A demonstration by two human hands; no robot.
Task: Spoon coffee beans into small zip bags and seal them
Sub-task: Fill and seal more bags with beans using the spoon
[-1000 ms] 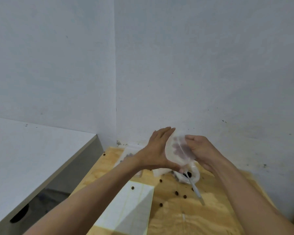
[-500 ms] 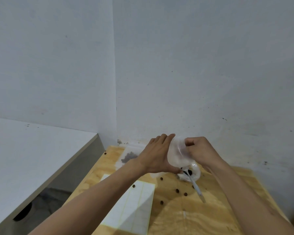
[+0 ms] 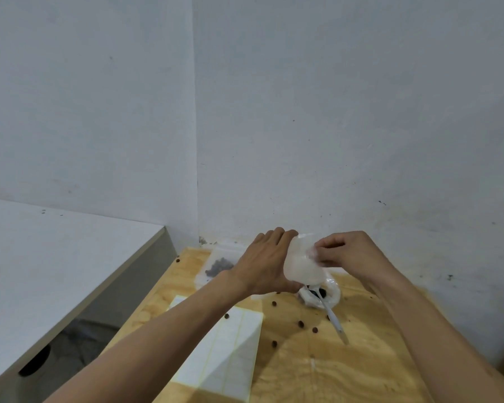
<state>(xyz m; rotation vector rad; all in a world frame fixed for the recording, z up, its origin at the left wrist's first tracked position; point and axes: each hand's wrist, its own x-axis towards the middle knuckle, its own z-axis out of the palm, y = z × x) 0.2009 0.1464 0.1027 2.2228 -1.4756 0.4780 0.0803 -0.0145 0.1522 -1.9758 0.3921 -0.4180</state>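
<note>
Both hands hold a small clear zip bag [image 3: 298, 266] above the wooden table [image 3: 317, 370]. My left hand [image 3: 266, 264] grips the bag's left side from behind. My right hand [image 3: 344, 250] pinches its upper right edge with curled fingers. Below the bag sits a clear plastic bag of coffee beans [image 3: 322, 295] with a white spoon [image 3: 333, 318] sticking out toward me. A filled zip bag of beans [image 3: 217, 267] lies flat at the table's far left. Several loose beans [image 3: 301, 324] are scattered on the wood.
A white sheet of labels [image 3: 224, 353] lies on the table under my left forearm. A white desk [image 3: 56, 251] stands to the left, with a gap between it and the table. Grey walls close off the back.
The hands lowered slightly with the bag. My right hand's fingers moved along the bag's top edge and curled tighter. The camera tilted a little.
</note>
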